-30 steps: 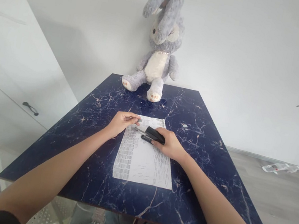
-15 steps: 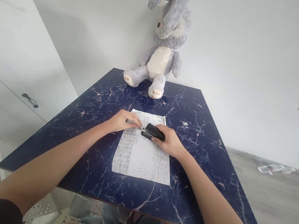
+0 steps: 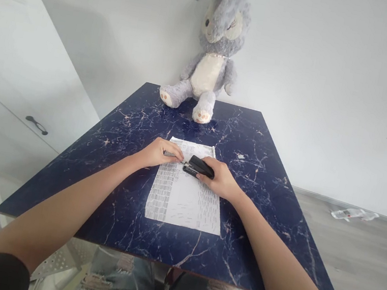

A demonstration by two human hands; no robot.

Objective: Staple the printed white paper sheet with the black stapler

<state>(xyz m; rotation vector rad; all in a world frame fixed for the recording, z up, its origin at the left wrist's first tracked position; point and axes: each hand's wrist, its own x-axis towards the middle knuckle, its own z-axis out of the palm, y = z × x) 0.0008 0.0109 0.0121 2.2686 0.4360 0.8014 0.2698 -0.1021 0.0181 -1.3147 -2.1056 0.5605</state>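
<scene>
Black plastic stapler point(image 3: 200, 166) lies on the upper part of a printed paper sheet point(image 3: 186, 197), its open front end pointing left toward a thin metal strip point(image 3: 171, 154); the strip looks like a row of staples, though it is too small to tell for certain; the right hand point(image 3: 220, 179) is clasped over the rear of the stapler body, pressing it against the sheet; the left hand point(image 3: 157, 152) pinches the strip between thumb and fingers, its tip just beside the mouth of the stapler. Judged from this arrangement, the work in hand is loading the stapler; the strip is at the opening but not seated, so the loading appears begun and not completed; the stapler is not closed at the front, as far as the picture shows. The sheet lies flat near the middle of the dark blue marbled table point(image 3: 264, 187); no fastened corner or staple mark is visible on it, so any binding appears not yet done. At the far edge of the table a grey plush rabbit point(image 3: 213, 53) sits against the wall; a white cabinet point(image 3: 9, 82) stands at the left.
</scene>
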